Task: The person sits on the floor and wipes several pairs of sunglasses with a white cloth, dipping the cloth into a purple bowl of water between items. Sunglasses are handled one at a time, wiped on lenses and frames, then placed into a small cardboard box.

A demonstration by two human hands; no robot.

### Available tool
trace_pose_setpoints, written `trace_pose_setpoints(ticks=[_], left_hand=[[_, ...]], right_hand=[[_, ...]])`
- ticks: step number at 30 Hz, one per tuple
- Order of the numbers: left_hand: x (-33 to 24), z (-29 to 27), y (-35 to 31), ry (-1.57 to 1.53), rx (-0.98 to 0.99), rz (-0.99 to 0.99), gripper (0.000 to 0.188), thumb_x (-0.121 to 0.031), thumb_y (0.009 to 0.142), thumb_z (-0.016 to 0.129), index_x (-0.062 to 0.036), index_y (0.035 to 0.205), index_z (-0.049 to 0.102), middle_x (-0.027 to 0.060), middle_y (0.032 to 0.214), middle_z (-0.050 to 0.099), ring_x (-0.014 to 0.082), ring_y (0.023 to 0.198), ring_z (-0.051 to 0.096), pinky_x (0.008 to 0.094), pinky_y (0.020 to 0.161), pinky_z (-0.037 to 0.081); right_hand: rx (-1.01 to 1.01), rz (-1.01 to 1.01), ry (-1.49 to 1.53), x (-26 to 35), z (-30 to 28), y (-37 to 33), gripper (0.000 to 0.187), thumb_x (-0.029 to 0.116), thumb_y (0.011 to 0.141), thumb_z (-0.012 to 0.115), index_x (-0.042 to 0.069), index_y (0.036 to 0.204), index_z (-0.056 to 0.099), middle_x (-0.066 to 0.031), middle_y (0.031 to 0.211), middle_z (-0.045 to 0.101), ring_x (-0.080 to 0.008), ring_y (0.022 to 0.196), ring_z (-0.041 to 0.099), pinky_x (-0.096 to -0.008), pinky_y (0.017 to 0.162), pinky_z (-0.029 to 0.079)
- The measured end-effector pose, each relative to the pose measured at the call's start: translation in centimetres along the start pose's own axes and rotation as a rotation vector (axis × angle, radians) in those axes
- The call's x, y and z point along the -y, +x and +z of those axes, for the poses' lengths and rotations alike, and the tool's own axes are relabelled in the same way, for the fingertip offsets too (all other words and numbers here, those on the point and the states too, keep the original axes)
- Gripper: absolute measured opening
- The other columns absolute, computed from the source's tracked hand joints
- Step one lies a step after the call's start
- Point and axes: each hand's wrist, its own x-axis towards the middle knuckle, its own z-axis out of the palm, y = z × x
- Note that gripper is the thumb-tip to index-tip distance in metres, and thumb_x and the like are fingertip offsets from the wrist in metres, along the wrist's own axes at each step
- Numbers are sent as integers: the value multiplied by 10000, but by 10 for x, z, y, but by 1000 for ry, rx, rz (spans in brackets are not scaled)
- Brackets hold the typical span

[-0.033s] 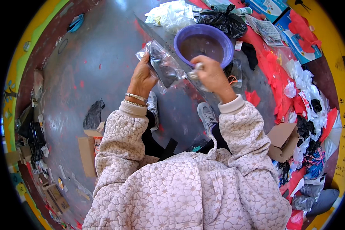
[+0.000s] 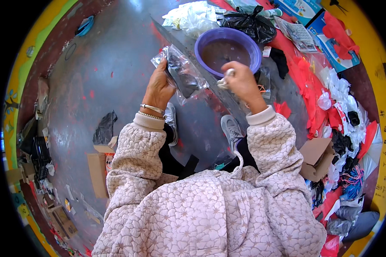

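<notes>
In my left hand (image 2: 159, 85) is a clear plastic bag (image 2: 192, 79) with something dark and flat inside. The fingers are wrapped round its left edge, and the bag tilts down to the right. My right hand (image 2: 241, 83) is closed, slightly blurred, in front of the purple basin (image 2: 198, 48). A small whitish thing (image 2: 225, 79) pokes out between its thumb and fingers; its kind is unclear. Brownish water (image 2: 225, 51) partly fills the basin.
Behind the basin lie white plastic bags (image 2: 193, 17) and a black bag (image 2: 253, 25). Red cloth (image 2: 306, 90) and heaped scraps spread along the right. An open cardboard box (image 2: 317, 158) stands right of my knees, another box (image 2: 98, 173) left. My shoes (image 2: 231, 130) rest on the grey floor.
My right hand has shifted a little to the right and nearer to me, with the whitish thing still in it. My left hand and the plastic bag have barely moved.
</notes>
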Motion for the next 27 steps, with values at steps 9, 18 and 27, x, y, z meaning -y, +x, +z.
trace_pose_setpoints(ticks=[9, 18, 27], left_hand=[[14, 15, -3, 40, 111, 96, 382, -337, 950, 318, -30, 1143, 438, 144, 1053, 572, 284, 903, 569, 408, 796, 489], [34, 22, -13, 100, 226, 84, 522, -484, 904, 356, -126, 1276, 280, 133, 1113, 529, 278, 1033, 500, 417, 865, 432], [33, 33, -33, 300, 337, 193, 480, -370, 900, 445, -60, 1260, 380, 130, 1093, 526, 211, 914, 569, 312, 759, 513]], right_hand=[[316, 456, 773, 34, 15, -10, 218, 187, 795, 620, -6, 891, 586, -36, 743, 571, -142, 564, 575, -271, 506, 463], [-206, -470, -511, 61, 27, -26, 129, 130, 718, 606, 39, 723, 516, -96, 657, 496, -280, 563, 552, -351, 485, 433], [7, -163, 546, 84, 5, -26, 210, 177, 757, 643, 26, 885, 573, -84, 695, 534, -217, 606, 577, -284, 571, 464]])
